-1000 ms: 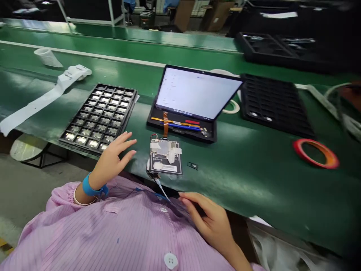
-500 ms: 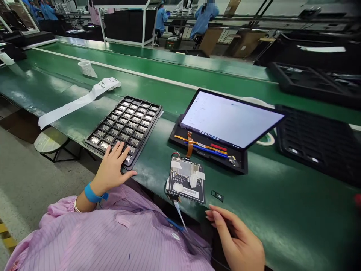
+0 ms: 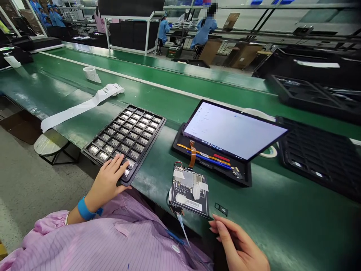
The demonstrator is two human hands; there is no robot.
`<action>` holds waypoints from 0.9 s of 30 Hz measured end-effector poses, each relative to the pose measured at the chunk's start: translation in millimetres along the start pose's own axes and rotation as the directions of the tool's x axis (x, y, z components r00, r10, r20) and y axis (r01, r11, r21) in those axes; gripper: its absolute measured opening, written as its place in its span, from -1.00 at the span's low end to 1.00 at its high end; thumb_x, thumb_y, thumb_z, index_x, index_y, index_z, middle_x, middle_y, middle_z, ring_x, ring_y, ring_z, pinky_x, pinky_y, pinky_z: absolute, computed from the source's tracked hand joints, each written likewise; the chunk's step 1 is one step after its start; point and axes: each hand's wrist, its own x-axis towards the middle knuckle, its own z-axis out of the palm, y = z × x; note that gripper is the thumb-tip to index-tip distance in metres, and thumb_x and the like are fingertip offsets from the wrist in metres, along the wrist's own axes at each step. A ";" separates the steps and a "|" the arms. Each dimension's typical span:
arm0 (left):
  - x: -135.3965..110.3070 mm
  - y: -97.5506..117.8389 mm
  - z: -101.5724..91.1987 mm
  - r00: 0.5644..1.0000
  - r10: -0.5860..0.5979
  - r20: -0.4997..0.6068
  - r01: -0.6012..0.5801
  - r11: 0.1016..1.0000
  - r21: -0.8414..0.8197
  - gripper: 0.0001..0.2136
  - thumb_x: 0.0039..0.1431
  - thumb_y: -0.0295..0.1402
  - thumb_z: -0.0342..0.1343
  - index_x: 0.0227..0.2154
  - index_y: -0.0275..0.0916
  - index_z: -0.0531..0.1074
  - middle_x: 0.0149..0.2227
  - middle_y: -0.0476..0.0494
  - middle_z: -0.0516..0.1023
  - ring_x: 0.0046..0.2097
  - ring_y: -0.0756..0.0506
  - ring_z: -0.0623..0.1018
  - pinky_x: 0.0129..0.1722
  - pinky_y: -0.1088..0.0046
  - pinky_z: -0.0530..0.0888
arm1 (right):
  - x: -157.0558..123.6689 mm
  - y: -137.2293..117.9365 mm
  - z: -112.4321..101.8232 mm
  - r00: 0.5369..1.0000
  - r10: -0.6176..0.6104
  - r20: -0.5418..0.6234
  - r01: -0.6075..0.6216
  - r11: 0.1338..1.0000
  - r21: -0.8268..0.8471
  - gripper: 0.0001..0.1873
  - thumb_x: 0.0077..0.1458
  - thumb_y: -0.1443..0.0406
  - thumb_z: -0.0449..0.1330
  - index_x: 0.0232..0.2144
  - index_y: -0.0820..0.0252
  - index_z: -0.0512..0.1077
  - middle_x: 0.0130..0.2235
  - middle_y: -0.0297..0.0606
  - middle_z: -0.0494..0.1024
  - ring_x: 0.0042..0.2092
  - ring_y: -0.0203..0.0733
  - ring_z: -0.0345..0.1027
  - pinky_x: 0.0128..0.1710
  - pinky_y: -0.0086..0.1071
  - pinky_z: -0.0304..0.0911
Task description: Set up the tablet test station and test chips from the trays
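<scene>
A black rectangular plastic tray of chips (image 3: pixel 149 150) lies on the green tabletop (image 3: pixel 282 226), its long axis running lower left to upper right. The left hand (image 3: pixel 105 184) rests open on its near corner; the right hand (image 3: pixel 239 244), fingers loosely curled and empty, sits farther off, near a taped circuit board (image 3: pixel 188 192).

On the workbench (image 3: pixel 282 218), a parts tray (image 3: pixel 124 145) lies left of a tablet (image 3: pixel 234 130); a circuit board (image 3: pixel 188 192) lies nearer, another tray (image 3: pixel 318 158) right.

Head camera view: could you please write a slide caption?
Left hand rests on a black parts tray, right hand beside a taped circuit board.
</scene>
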 end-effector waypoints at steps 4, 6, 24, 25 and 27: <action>-5.2 -2.8 1.2 0.998 0.043 -0.056 -0.042 0.999 0.017 -0.38 0.13 -0.05 0.16 0.17 -0.32 0.30 0.26 -0.36 0.25 0.28 -0.31 0.24 0.20 0.09 0.24 | -0.8 3.9 -0.8 0.999 0.023 0.025 -0.023 1.000 -0.008 -0.63 0.11 0.02 0.18 -0.22 0.15 0.53 -0.32 -0.20 0.64 -0.32 -0.13 0.55 -0.37 -0.45 0.49; -5.3 -3.5 1.1 0.994 0.061 -0.087 -0.059 0.998 0.021 -0.38 0.15 -0.03 0.11 0.18 -0.33 0.29 0.25 -0.36 0.27 0.28 -0.32 0.24 0.21 0.08 0.23 | -1.0 4.8 -0.6 0.999 0.036 0.030 -0.036 0.999 -0.009 -0.64 0.11 0.02 0.17 -0.21 0.15 0.53 -0.32 -0.21 0.64 -0.32 -0.14 0.55 -0.35 -0.45 0.48; 11.9 -7.4 8.0 0.971 0.151 -0.186 -0.157 0.987 -0.019 -0.47 0.25 -0.39 0.03 0.28 -0.21 0.14 0.20 -0.21 0.36 0.25 -0.23 0.31 0.22 0.11 0.25 | -0.4 -15.3 2.7 0.999 -0.043 0.025 0.041 0.998 0.044 -0.72 0.17 0.11 0.14 -0.24 0.14 0.52 -0.36 -0.23 0.62 -0.37 -0.16 0.52 -0.34 -0.36 0.45; 14.0 -4.9 9.6 0.973 0.146 -0.179 -0.152 0.988 -0.023 -0.49 0.25 -0.31 0.05 0.25 -0.22 0.18 0.20 -0.22 0.37 0.25 -0.24 0.32 0.22 0.12 0.25 | 0.9 -17.9 1.7 0.998 -0.052 0.041 0.051 0.998 0.033 -0.73 0.17 0.11 0.14 -0.24 0.14 0.52 -0.36 -0.23 0.62 -0.37 -0.16 0.52 -0.33 -0.36 0.45; 16.6 0.1 12.5 0.976 0.142 -0.164 -0.148 0.989 -0.026 -0.48 0.24 -0.18 0.07 0.22 -0.25 0.23 0.19 -0.24 0.37 0.24 -0.24 0.32 0.22 0.12 0.24 | 4.7 -26.6 -1.5 0.993 -0.087 0.078 0.087 0.996 0.003 -0.75 0.17 0.12 0.14 -0.25 0.11 0.53 -0.34 -0.25 0.62 -0.36 -0.17 0.52 -0.33 -0.36 0.44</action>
